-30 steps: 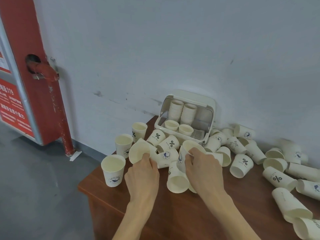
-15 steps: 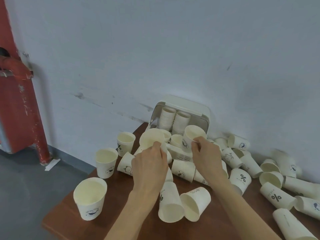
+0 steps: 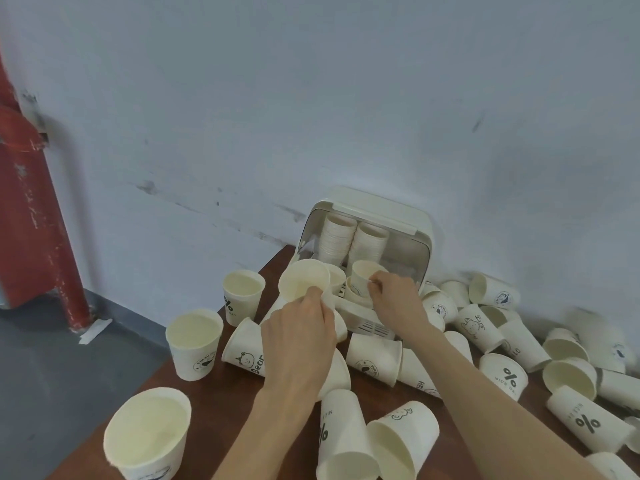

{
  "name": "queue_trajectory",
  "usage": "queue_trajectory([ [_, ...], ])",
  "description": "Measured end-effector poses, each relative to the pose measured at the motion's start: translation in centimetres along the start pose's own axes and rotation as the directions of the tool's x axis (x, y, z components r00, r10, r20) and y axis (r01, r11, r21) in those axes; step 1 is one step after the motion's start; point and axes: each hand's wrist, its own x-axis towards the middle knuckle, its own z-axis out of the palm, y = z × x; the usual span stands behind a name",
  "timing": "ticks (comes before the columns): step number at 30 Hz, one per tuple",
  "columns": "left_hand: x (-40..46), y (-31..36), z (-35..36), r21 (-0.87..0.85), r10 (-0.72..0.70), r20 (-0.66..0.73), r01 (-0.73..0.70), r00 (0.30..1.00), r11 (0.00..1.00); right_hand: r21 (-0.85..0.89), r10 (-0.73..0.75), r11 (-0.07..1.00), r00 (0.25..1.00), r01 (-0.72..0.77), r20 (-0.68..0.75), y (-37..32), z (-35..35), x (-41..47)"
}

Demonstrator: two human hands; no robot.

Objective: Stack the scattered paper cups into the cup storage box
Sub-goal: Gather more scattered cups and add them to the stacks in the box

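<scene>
Carried up and forward since half a second back: both cups, from over the pile toward the box mouth, with the view tipped closer.

Right fingers [image 3: 375, 284] pinching the near rim of a cup [image 3: 363, 271], mouth up, already inside the box [image 3: 381, 216] at frame centre, directly above a low cup [image 3: 355, 289] standing on the box floor. Long axis near upright, leaning slightly back; nesting looks like a short drop straight down, right hand [image 3: 398, 303] plainly the nearer one. Left fingers [image 3: 317, 297] gripping a second cup [image 3: 304, 282] by its wall, mouth tilted toward the camera, just left of the opening and touching or nearly touching another floor cup behind it; cannot tell which. Left hand [image 3: 298, 344] lower, over the pile.

Further in, two tall stacks [image 3: 353, 242] against the back of the box, under the raised lid. Outward, loose cups [image 3: 377, 356] lying and standing across the tabletop [image 3: 214, 386], lower left to far right.

Hidden: box floor and front lip mostly behind hands and cups; thumbs of both hands; how deep the low cup's stack runs. Right-edge cups blurred; bottom cups cut off by the frame.
</scene>
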Motion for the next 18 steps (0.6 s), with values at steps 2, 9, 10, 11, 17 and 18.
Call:
queue_trajectory([
  [2,0.3,0.1,0.2,-0.003,0.016,-0.002,-0.016,1.0,1.0,-0.034,0.012,0.999,0.999,-0.011,0.04,0.1,0.5,-0.1],
  [9,3.4,1.0,0.8,0.049,0.085,0.022,-0.086,0.996,0.995,-0.264,0.024,0.964,0.984,0.024,0.175,-0.5,0.6,-1.1],
  [10,4.1,1.1,1.0,0.054,0.093,0.023,-0.094,0.995,0.994,-0.273,0.019,0.961,0.981,0.035,0.191,-0.6,0.5,-1.2],
  [11,4.8,1.2,1.3,0.063,0.104,0.026,-0.106,0.994,0.992,-0.279,0.014,0.959,0.979,0.044,0.201,-0.7,0.5,-1.3],
  [17,8.6,1.8,3.5,0.095,0.196,0.085,-0.203,0.977,0.974,-0.282,-0.027,0.956,0.983,0.079,0.182,-0.5,0.7,-1.6],
  [18,9.0,1.9,4.0,0.097,0.198,0.09,-0.207,0.976,0.974,-0.287,-0.032,0.954,0.984,0.082,0.174,-0.4,0.8,-1.7],
])
